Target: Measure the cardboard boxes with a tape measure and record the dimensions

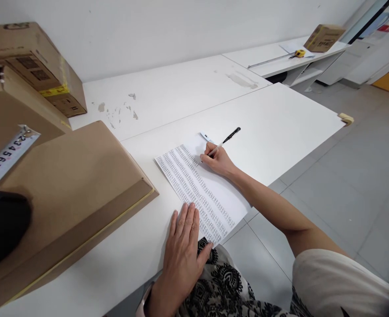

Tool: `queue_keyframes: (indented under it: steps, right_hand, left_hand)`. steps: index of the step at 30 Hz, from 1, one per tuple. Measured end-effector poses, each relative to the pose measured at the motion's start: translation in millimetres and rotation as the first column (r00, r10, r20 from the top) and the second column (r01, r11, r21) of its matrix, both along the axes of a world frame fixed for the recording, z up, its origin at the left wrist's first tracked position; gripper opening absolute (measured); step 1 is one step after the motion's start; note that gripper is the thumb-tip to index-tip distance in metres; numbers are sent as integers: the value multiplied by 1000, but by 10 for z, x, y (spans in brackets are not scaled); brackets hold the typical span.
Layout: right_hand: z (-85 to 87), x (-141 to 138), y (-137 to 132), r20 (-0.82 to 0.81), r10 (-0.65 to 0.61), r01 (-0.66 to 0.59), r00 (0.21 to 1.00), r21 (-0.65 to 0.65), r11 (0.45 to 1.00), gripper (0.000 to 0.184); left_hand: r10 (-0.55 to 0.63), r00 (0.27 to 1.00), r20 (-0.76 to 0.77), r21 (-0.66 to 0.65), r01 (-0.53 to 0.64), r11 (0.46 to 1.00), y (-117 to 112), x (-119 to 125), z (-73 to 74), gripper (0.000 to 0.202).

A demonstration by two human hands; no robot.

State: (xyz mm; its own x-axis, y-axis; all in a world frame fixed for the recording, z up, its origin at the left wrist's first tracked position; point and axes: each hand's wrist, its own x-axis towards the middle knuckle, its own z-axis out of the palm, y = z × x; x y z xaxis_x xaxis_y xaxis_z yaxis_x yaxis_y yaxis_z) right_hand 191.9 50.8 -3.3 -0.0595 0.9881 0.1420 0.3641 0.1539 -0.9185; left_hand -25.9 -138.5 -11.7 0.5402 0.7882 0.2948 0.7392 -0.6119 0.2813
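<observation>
A sheet of paper (225,191) with several bands of small dense marks lies at an angle on the white table (280,119). In my right hand (218,162) is a pen (231,135) with a clear barrel and black upper end, its tip down at the sheet's marked area. My left hand (185,246) lies flat at the sheet's near left edge, fingers stretched out and fingertips by the paper. A small printed piece (206,137) shows partly at the sheet's far edge, beyond my right hand; I cannot make out what it is.
Cardboard boxes (82,176) fill the left side, with a tape measure (5,229) on the nearest one, its blade out. Far right, another carton (324,37) and a yellow tape measure (299,53) sit on a white surface. A padded corner (346,119) marks the table's right end.
</observation>
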Motion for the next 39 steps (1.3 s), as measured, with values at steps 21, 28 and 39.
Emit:
queue_keyframes:
  steps: [21,28,39]
  right_hand:
    - [-113,62,84,368,-36,-115,929,380,918,28]
    - [-227,41,96,448,-171,-68,878,470,880,44]
    - [675,-555,-97,216,-10,-88,976,437,895,37]
  left_hand:
    - [-30,995,99,-56,35,998,-39,-13,65,61]
    - [317,809,496,315,-507,802,-170,-759,906,43]
    - [811,453,370,-92,-851,517,358,-1697,1516,99]
